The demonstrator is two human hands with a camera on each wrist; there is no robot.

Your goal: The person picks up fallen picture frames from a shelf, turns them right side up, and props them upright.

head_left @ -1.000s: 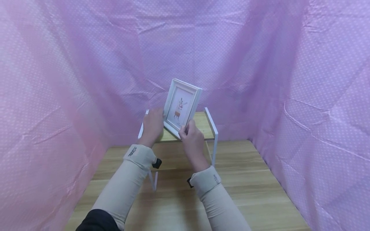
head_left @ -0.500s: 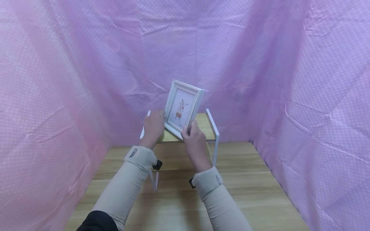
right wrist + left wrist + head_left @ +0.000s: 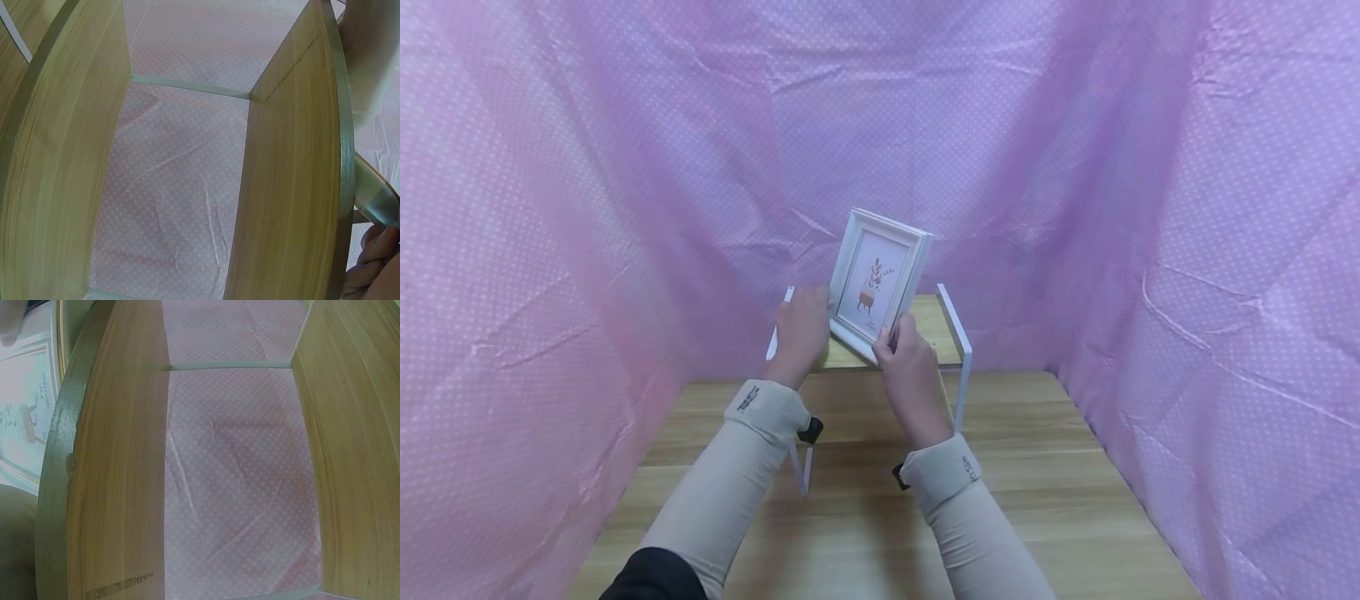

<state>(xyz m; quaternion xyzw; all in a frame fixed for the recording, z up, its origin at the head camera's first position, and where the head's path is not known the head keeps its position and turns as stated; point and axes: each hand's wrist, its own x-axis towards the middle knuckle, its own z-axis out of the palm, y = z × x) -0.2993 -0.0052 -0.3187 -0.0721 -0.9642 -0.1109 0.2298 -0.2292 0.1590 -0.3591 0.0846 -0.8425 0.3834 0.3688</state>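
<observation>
Frame: the white frame point(image 3: 882, 283) is at the centre of the head view, tilted, over the top board of the shelf; whether its lower edge touches the board cannot be told.
Print: behind the pane, a print point(image 3: 870, 287) of leafy sprigs in an orange pot on legs, with small lettering.
Right hand: the right hand point(image 3: 912, 362), right of centre, pinches the frame's lower right corner, thumb in front, the other fingers curled at the side.
Left hand: the left hand point(image 3: 802, 325), left of centre, is at the frame's lower left edge; its fingertips are hidden, so how firmly or how far closed it holds cannot be told.
Shelf: the shelf point(image 3: 938, 329) has pale wood boards and white side bars, and stands on the wooden table point(image 3: 1060, 475). Both wrist views look through it, between two boards.
Sleeves: cream, cuffs turned back, with a black device point(image 3: 811, 430) under the left wrist and another at the right.
Cloth: pink, dotted cloth point(image 3: 880, 108) fills the head view's upper part and both sides.
</observation>
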